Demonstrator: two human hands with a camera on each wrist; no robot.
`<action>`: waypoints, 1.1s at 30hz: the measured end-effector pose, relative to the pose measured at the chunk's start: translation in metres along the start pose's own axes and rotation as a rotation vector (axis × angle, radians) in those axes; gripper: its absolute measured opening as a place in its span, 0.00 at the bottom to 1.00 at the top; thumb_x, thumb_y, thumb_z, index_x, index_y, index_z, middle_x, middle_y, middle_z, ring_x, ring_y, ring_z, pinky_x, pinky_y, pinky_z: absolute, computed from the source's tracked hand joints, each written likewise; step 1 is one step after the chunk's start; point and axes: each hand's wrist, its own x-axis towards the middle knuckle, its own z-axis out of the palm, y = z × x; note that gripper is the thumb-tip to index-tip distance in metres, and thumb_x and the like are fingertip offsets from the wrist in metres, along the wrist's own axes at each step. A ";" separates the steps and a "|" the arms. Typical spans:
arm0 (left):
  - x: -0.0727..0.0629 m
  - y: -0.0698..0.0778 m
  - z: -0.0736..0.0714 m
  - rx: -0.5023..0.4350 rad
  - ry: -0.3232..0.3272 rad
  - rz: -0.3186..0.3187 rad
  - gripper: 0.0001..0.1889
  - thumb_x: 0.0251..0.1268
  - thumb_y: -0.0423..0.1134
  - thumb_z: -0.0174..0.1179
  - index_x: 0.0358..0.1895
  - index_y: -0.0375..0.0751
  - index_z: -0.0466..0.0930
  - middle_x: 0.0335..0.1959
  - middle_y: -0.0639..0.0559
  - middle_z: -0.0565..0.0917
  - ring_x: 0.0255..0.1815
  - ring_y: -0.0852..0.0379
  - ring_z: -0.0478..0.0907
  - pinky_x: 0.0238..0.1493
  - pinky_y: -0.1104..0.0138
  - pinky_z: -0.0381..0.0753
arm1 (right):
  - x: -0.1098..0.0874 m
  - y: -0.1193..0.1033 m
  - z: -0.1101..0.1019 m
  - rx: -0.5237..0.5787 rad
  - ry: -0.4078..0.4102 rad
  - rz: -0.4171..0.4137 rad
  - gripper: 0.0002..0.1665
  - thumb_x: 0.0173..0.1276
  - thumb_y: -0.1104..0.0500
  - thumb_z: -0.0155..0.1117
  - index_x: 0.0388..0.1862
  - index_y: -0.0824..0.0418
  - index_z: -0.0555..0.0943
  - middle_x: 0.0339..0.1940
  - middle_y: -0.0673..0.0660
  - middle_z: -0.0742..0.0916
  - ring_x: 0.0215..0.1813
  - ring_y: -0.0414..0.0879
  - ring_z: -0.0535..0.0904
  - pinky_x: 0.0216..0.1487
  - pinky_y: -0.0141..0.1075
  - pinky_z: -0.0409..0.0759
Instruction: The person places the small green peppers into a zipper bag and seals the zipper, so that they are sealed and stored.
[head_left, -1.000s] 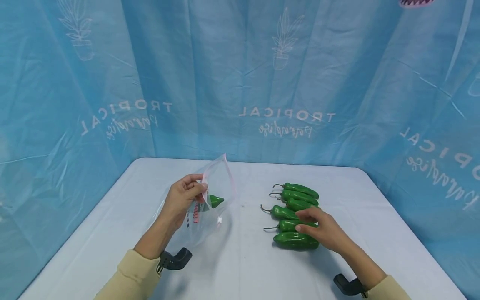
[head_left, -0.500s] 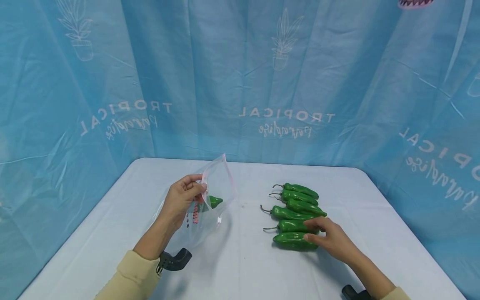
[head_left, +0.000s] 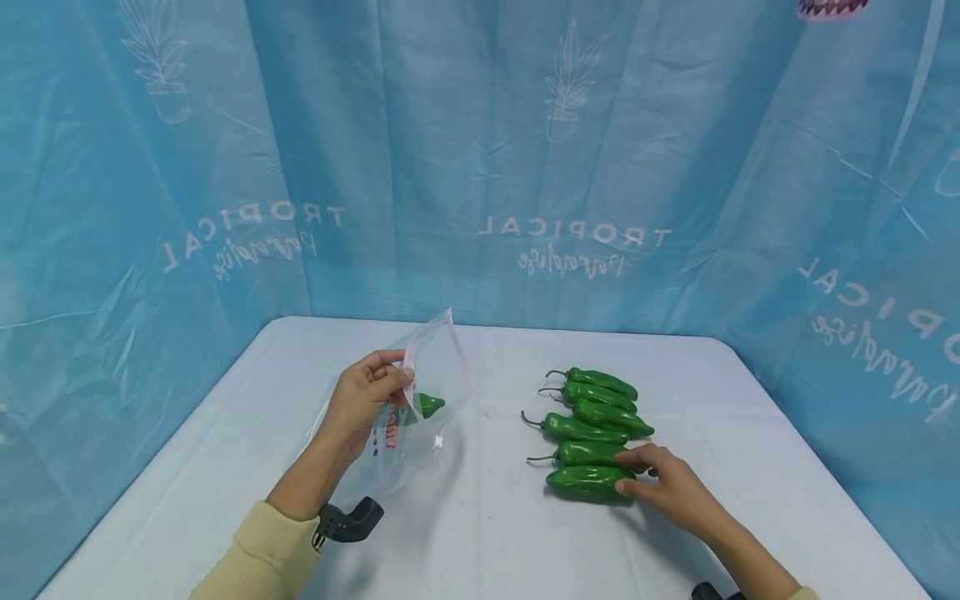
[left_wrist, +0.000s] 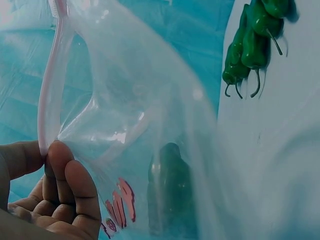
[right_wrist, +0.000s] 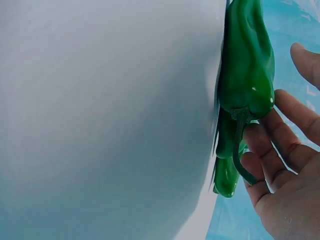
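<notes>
My left hand (head_left: 367, 396) pinches the rim of a clear zip bag (head_left: 444, 354) between thumb and fingers, and the bag's mouth gapes to the right. Inside lies a green chili pepper (head_left: 431, 405), blurred through the plastic in the left wrist view. My right hand (head_left: 667, 483) is at the right ends of the two nearest peppers in a row. In the right wrist view its fingers are at the stem end of the nearest pepper (right_wrist: 247, 65), around the stem (right_wrist: 239, 145), while the thumb (right_wrist: 307, 65) stands apart from it.
Several more green peppers (head_left: 585, 427) lie side by side beyond the nearest one, most with stems to the left. They rest on a white table (head_left: 495, 542). A blue printed curtain (head_left: 450, 167) surrounds the table's back and sides.
My right hand has shifted right and toward me, from over the middle peppers to the right ends of the nearest two. My left hand and the bag have stayed in place.
</notes>
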 end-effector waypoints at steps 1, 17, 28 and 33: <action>0.000 0.000 0.000 0.000 -0.001 0.001 0.17 0.65 0.38 0.58 0.55 0.38 0.72 0.27 0.61 0.80 0.25 0.62 0.76 0.35 0.70 0.79 | 0.000 0.000 0.000 0.002 -0.001 0.002 0.25 0.57 0.49 0.70 0.51 0.58 0.80 0.50 0.53 0.83 0.52 0.48 0.78 0.53 0.46 0.74; -0.001 0.001 0.000 0.002 0.001 0.007 0.17 0.65 0.38 0.58 0.55 0.38 0.72 0.27 0.62 0.80 0.26 0.62 0.75 0.35 0.71 0.79 | -0.006 0.010 0.001 -0.008 -0.025 0.056 0.27 0.53 0.51 0.72 0.52 0.60 0.79 0.45 0.53 0.83 0.46 0.44 0.77 0.45 0.38 0.74; 0.000 0.001 -0.001 -0.001 -0.001 0.008 0.17 0.65 0.39 0.58 0.55 0.38 0.73 0.28 0.61 0.80 0.26 0.62 0.75 0.35 0.71 0.79 | -0.009 0.018 0.000 0.005 -0.082 0.054 0.31 0.54 0.49 0.71 0.53 0.63 0.78 0.40 0.52 0.83 0.39 0.40 0.76 0.37 0.31 0.74; -0.001 0.000 -0.001 0.001 -0.001 0.006 0.18 0.65 0.39 0.58 0.55 0.38 0.72 0.28 0.61 0.80 0.26 0.62 0.75 0.35 0.71 0.79 | -0.008 0.021 0.001 -0.002 -0.099 0.024 0.31 0.55 0.49 0.70 0.54 0.64 0.78 0.39 0.52 0.83 0.39 0.39 0.76 0.36 0.30 0.74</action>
